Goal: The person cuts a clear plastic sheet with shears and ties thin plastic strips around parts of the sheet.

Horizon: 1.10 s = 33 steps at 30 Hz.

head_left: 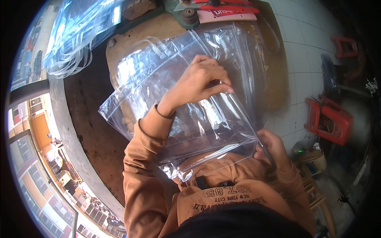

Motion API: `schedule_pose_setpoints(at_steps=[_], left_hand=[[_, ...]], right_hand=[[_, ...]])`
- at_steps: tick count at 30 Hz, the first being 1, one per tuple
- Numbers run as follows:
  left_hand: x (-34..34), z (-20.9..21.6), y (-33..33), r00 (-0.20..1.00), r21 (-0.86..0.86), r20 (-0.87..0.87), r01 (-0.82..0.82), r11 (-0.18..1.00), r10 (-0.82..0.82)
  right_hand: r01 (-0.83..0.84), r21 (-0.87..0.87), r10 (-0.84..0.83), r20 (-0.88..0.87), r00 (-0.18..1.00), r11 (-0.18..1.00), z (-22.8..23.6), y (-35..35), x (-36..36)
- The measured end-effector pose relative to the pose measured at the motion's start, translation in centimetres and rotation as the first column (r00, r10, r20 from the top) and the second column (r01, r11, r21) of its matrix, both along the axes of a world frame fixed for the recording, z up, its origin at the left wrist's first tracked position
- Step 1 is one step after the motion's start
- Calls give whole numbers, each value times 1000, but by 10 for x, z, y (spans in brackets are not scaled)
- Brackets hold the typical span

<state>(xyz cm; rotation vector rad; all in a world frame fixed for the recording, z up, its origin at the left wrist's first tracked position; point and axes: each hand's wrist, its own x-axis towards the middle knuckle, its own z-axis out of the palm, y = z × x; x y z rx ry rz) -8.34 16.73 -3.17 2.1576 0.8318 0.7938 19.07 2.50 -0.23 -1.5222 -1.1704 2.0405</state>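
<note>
A large clear plastic bag [210, 115] lies across the brown worktop [274, 87] and hangs over its near edge toward my lap. Above its right part is my left hand [204, 79], thumb and fingers pinched together on the plastic's right-hand edge. Lower down that same edge, my right hand [274, 144] is closed on the plastic close to my body. Beside the right fingers runs a narrow dark strip [266, 152] whose kind I cannot make out. More clear plastic sheeting [234, 43] lies underneath and beyond, with a pale strap [152, 43] at its far side.
Clear plastic bags with white straps [73, 59] are heaped at the far left. A green metal machine part [168, 16] and red pieces [226, 12] stand at the back. Red stools [331, 121] are on the tiled floor at right; a grey ledge [65, 119] runs along the left.
</note>
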Motion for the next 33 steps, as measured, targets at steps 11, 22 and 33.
schedule_pose_setpoints(at_steps=[11, 22, 33], left_hand=[[1, -4, 1, 1000, -26, 0, -19, 999, 19], [2, -3, 0, 1000, -31, -15, -17, 999, 17], [5, 2, -5, 997, 42, -76, 24, 999, -21]], right_hand=[[73, -127, -70, 29, 997, 989, 6, 6, -2], [89, -126, -86, 26, 996, 988, 3, 9, 3], [171, 435, -335, 336, 880, 884, -3, 23, 12]])
